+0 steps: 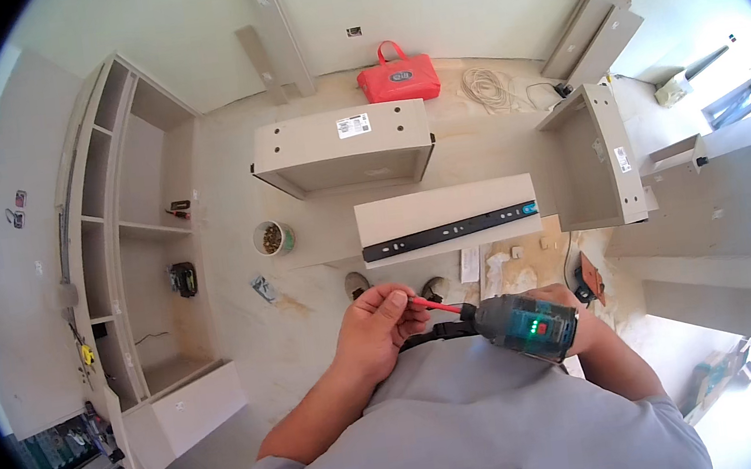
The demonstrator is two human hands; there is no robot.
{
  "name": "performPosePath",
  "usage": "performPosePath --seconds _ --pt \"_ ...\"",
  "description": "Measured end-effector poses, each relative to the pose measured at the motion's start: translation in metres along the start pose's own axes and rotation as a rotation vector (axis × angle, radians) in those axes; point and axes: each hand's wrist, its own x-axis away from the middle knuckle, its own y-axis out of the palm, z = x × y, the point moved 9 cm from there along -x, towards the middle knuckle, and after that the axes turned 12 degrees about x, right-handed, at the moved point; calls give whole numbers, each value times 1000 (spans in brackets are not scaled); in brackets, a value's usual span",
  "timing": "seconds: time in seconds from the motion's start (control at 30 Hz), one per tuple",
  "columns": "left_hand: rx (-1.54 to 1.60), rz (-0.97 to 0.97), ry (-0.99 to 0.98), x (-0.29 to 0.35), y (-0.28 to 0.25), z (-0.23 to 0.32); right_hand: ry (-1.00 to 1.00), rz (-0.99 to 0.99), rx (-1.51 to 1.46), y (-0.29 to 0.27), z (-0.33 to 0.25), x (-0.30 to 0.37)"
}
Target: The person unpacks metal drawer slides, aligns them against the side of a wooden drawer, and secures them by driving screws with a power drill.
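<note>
My right hand is wrapped round a teal and black cordless drill, held close in front of my grey shirt. Small green lights glow on the drill, and a long red driver bit sticks out of its nose to the left. The bit's tip is pinched between the thumb and fingers of my left hand; whether a screw is there too is hidden. Just beyond my hands lies a pale drawer box, and along its near side runs a black drawer slide with a blue end piece.
Two more drawer boxes, one beyond and one at right, stand on the floor. A bucket of screws is at left. A tall cabinet lines the left side. By the wall are a red bag and coiled cable.
</note>
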Motion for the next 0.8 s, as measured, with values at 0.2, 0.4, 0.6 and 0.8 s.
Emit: performPosePath --seconds 0.2,0.4,0.6,0.8 --pt "-119 -33 186 1 17 -2 -83 38 124 -11 6 9" --pt "-44 -188 4 0 30 -18 -186 65 49 -20 15 22" --pt "-736 349 705 -14 -47 77 -1 298 209 -58 43 16" --pt "-1075 432 584 -39 -47 88 433 369 -25 -57 96 0"
